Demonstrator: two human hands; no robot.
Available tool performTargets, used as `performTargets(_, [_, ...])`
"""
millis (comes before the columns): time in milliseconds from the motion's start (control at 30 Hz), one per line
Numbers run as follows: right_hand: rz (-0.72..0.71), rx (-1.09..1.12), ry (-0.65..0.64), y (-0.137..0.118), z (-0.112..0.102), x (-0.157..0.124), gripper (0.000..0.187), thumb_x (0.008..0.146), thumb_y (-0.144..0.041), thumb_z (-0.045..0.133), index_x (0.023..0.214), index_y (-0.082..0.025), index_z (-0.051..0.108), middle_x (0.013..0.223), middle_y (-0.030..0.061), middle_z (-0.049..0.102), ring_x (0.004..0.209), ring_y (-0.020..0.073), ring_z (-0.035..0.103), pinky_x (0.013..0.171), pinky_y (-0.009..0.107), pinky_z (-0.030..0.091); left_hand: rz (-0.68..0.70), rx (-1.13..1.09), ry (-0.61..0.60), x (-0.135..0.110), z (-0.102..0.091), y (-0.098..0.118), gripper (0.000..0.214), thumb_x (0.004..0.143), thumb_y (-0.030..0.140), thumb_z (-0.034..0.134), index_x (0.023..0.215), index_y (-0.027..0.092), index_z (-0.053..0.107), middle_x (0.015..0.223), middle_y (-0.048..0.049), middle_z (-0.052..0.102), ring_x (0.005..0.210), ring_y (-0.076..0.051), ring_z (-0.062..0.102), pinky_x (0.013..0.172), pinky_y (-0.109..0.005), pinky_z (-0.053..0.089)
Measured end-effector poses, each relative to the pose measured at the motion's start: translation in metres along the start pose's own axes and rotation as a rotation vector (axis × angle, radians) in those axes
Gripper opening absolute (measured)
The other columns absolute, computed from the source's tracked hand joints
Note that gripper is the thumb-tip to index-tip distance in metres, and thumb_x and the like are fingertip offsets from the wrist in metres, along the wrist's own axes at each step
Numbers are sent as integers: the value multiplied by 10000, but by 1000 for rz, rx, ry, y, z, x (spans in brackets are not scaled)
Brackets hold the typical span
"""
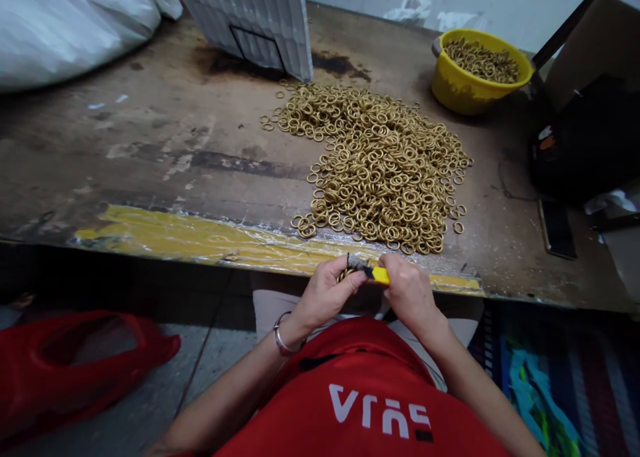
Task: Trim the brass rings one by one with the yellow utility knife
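My left hand (325, 293) is closed on a few brass-coloured rings (344, 275) at the table's front edge. A grey wrap (355, 262) covers one of its fingertips, and a metal bracelet is around the wrist. Close beside it, my right hand (413, 295) grips a yellow-handled tool (381, 275) that looks like a utility knife. Its dark end points left and meets the rings and the left fingers; the blade itself is hard to make out. Just beyond both hands spreads a large heap of the same rings (385, 163).
A yellow bowl (460, 90) full of rings stands at the back right. A phone (557, 229) lies near a black bag (585, 143) on the right. At the back are a grey ridged panel (255, 17) and a white sack (75, 30). A red stool (150, 350) is lower left.
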State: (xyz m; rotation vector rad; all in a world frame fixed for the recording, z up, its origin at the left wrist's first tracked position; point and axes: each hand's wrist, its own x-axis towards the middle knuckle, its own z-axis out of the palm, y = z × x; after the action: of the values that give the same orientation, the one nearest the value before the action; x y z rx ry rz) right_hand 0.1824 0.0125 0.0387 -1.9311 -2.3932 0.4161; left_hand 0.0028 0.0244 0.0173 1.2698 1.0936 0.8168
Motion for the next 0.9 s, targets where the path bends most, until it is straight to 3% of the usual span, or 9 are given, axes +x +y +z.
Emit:
performTargets(100, [49,-76,-13,0,-1,9,234,895,-47,505,1018,-178,655,1001,85,728,812,214,681,639,300,370,71,67,15,-7,-4,11,196,879,317,622,774,154,655,601,37,528,576,-96,456,575,-220,385])
performTargets(200, [185,-123,15,11,-2,18,239,923,-57,472,1027,-165,658,955,94,729,752,210,663,609,308,338,117,51,-108,-19,-5,24,148,848,242,661,730,155,640,692,10,595,668,-108,514,656,-230,426])
performTargets(300, [177,-96,151,24,-1,26,183,916,-115,541,1048,-173,655,1001,96,717,810,215,651,650,299,360,-19,-108,-229,-24,-4,22,176,837,275,682,730,154,611,684,11,581,616,-91,486,586,-209,408])
performTargets(400, [125,-84,235,28,4,35,120,932,-217,577,1015,-175,653,1010,98,688,821,213,628,658,297,363,-212,-408,-204,-20,-1,6,314,826,423,702,740,165,546,615,36,513,492,-60,386,431,-173,288])
performTargets(567, [158,-38,263,30,5,47,140,913,-168,540,975,-161,666,974,103,681,792,203,605,665,301,364,-259,-724,-194,-13,3,-15,347,770,394,785,920,177,561,634,35,551,475,-57,427,385,-142,236])
performTargets(700, [131,378,361,33,-5,39,167,916,-281,550,826,-183,650,803,51,650,709,172,559,669,293,397,-284,-796,-204,-9,5,-13,319,826,418,703,952,134,632,730,-44,646,519,-95,545,370,-166,301])
performTargets(833, [200,1128,157,23,-7,17,218,876,-414,641,828,-202,637,719,-17,607,503,88,426,502,244,352,-273,-760,-65,-1,7,-7,295,804,396,748,897,135,646,765,-46,682,521,-85,569,354,-149,294])
performTargets(900, [241,1426,59,15,-1,8,262,829,-455,709,887,-211,632,734,-30,610,445,57,369,435,220,309,-264,-766,-79,0,8,-2,288,787,358,778,941,146,660,766,-28,691,518,-80,571,353,-140,284])
